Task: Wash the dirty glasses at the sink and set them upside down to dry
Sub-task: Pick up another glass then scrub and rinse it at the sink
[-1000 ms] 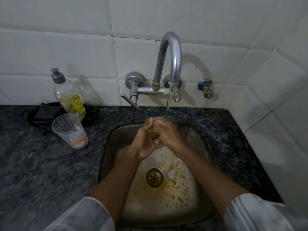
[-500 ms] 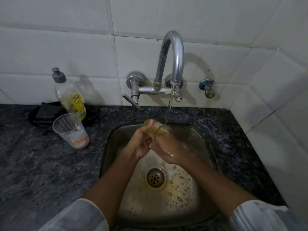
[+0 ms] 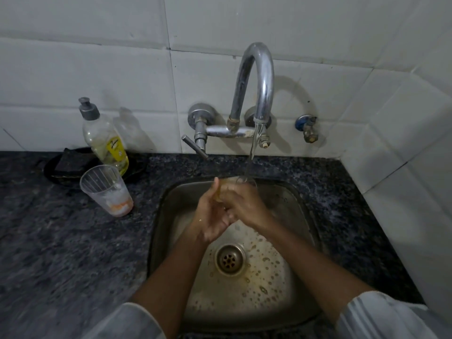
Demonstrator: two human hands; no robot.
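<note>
Both hands hold a clear glass (image 3: pixel 226 189) with a yellowish tint over the steel sink (image 3: pixel 300 216), under the thin stream from the curved tap (image 3: pixel 259 77). My left hand (image 3: pixel 210 216) cups the glass from the left, thumb raised. From the right, my right hand (image 3: pixel 244 204) wraps round the glass and hides most of it. A second clear glass (image 3: pixel 106 189) with white and orange residue at its bottom stands upright on the dark counter left of the sink.
A dish soap bottle (image 3: pixel 105 140) with a grey pump cap stands by the wall beside a dark sponge on a black tray (image 3: pixel 61 167). The drain (image 3: pixel 230 259) sits mid-basin amid yellowish droplets. A small valve (image 3: pixel 308 128) juts from the tiled wall at right.
The hands have shifted slightly round the glass under the stream, and my left thumb has lifted. The glass on the counter has not moved.
</note>
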